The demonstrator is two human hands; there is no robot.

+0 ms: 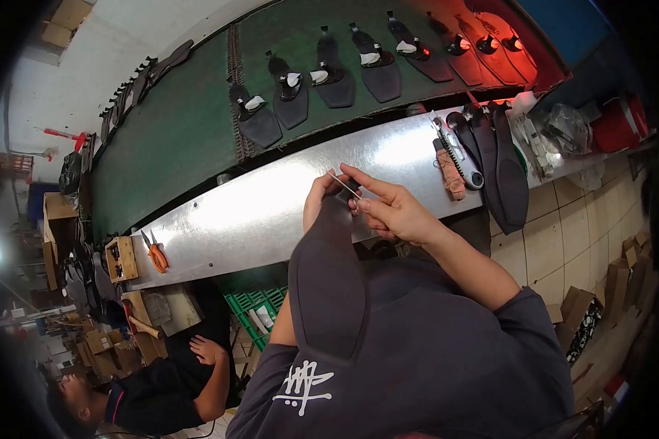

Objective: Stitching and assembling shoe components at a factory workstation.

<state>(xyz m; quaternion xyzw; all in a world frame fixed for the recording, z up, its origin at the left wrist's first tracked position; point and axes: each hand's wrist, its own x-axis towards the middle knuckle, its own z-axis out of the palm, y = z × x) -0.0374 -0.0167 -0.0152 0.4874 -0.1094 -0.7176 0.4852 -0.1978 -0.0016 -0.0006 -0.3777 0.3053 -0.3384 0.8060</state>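
Over the shiny metal shelf (271,212) beside the green conveyor belt (176,132), I hold a dark sole-shaped piece (328,285) upright in front of my chest. My left hand (321,199) grips its top edge from behind, fingers closed on it. My right hand (392,208) pinches a thin pale strip (343,184) between thumb and forefinger, right at the top of the piece. On the belt lie several dark soles (329,73) with white parts. To my right on the shelf rest a utility knife (458,150) and stacked dark soles (501,161). Orange pliers (156,254) lie at my left. Another person (161,388) sits lower left.
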